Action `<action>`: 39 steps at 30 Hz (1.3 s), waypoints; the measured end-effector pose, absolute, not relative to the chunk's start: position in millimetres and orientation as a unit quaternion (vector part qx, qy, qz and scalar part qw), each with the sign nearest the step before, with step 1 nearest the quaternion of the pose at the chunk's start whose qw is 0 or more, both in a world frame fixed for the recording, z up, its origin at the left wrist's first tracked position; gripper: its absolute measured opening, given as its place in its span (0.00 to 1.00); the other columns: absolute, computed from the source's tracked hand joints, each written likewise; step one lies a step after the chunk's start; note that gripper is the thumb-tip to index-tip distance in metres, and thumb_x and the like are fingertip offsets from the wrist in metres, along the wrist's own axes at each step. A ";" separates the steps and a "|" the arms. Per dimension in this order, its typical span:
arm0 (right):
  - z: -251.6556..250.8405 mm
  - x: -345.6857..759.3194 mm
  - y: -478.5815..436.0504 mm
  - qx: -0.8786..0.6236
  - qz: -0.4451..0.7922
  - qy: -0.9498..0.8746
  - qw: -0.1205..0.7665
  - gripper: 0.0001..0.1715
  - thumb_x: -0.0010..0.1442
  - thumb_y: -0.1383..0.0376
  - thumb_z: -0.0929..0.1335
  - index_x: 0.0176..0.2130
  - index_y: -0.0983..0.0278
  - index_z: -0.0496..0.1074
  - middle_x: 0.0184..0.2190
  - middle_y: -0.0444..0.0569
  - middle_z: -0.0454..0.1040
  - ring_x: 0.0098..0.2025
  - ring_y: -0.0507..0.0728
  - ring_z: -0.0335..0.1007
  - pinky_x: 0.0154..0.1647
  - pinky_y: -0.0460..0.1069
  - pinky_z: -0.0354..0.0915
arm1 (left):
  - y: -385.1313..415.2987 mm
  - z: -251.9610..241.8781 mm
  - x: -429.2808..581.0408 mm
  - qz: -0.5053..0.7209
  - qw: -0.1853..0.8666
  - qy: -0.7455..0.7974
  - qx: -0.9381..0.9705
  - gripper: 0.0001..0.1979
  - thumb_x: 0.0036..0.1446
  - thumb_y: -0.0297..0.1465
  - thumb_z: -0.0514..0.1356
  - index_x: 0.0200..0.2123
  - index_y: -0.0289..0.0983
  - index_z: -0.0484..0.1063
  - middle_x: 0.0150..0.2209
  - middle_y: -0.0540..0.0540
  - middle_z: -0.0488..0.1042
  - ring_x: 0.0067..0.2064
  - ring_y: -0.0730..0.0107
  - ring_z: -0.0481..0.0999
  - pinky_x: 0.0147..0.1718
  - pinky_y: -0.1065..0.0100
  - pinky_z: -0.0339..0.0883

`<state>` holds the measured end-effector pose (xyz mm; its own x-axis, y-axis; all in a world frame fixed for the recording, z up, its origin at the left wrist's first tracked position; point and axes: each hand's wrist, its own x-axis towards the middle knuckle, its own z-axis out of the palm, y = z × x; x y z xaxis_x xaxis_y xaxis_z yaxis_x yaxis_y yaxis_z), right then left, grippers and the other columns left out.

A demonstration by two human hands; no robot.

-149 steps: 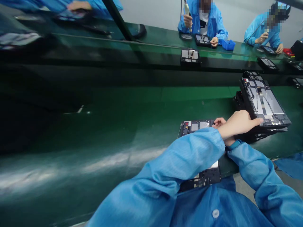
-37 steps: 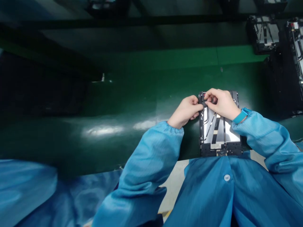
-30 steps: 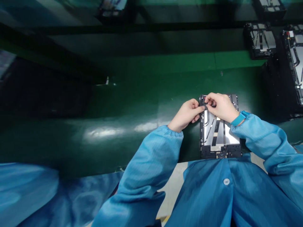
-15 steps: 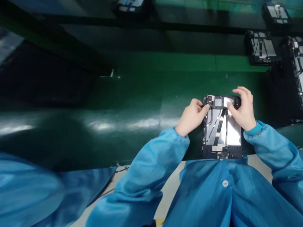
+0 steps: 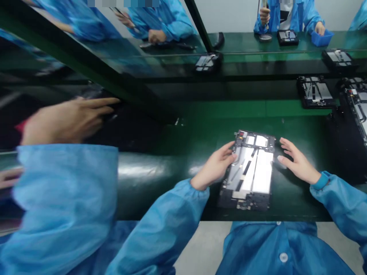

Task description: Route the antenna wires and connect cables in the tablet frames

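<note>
Left hand pinching the device, right hand hanging free beside it

The device (image 5: 262, 172) is sitting at a slant on or just above the bench (image 5: 206, 131), in front of the person; its near end is blurring, so I cannot tell whether it is lifting. The left hand (image 5: 213, 168) is gripping its left edge, thumb pressing on the face and fingers curling past the rim, probably because an edge hold is steadying it while leaving most of the face uncovered. The right hand (image 5: 299, 166) is hovering near the opposite edge, fingers spreading loosely, holding nothing visible and not touching; it may be staying close as a ready support. The stack (image 5: 346, 149) is standing well off to the right, presumably leaving working room.

Compared with half a second ago, the right thumb is no longer reaching over the device's upper corner, and the left hand is gripping slightly lower. The device is now slanting rather than lying square, and a strip of bench is showing between it and the jacket (image 5: 255, 250). A co-worker's hand (image 5: 64, 120) is now reaching in at left, blurring, and co-workers opposite are coming into view.
</note>
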<state>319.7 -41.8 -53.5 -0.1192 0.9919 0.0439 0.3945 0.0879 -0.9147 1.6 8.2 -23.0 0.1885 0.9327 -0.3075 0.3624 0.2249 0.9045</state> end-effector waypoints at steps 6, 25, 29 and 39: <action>-63.5 338.1 -29.3 -0.580 0.248 -0.670 0.390 0.24 0.62 0.59 0.70 0.57 0.60 0.72 0.53 0.56 0.79 0.55 0.66 0.75 0.58 0.65 0.72 | 71.4 26.8 -102.0 0.134 0.218 0.778 0.573 0.32 0.58 0.32 0.58 0.65 0.26 0.69 0.51 0.34 0.82 0.53 0.47 0.81 0.57 0.48 0.73; -67.8 300.1 -20.6 -0.579 0.264 -0.677 0.369 0.18 0.59 0.71 0.69 0.50 0.62 0.75 0.46 0.51 0.81 0.49 0.61 0.74 0.53 0.56 0.69 | 212.9 -35.3 270.2 0.138 0.208 0.532 0.809 0.39 0.53 0.38 0.73 0.63 0.27 0.64 0.63 0.23 0.68 0.65 0.42 0.69 0.64 0.53 0.62; -65.3 296.3 -18.3 -0.582 0.261 -0.685 0.353 0.16 0.59 0.70 0.69 0.48 0.62 0.76 0.45 0.51 0.81 0.49 0.61 0.75 0.52 0.55 0.68 | 237.4 -36.5 275.3 0.147 0.247 0.571 0.769 0.33 0.43 0.41 0.78 0.47 0.28 0.73 0.55 0.19 0.74 0.62 0.31 0.72 0.61 0.47 0.65; -69.8 290.2 -7.1 -0.590 0.238 -0.701 0.322 0.16 0.59 0.64 0.70 0.48 0.58 0.77 0.45 0.48 0.82 0.48 0.60 0.76 0.52 0.53 0.69 | 231.7 -27.9 280.7 0.333 0.517 0.529 0.585 0.13 0.56 0.31 0.70 0.40 0.36 0.69 0.42 0.40 0.79 0.46 0.58 0.82 0.49 0.55 0.79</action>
<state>290.2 -7.1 -69.8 -0.0961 0.9808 0.1694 0.6742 0.1894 -0.7138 280.7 231.7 -27.9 0.2183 0.9631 -0.1575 0.2743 0.0944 0.9570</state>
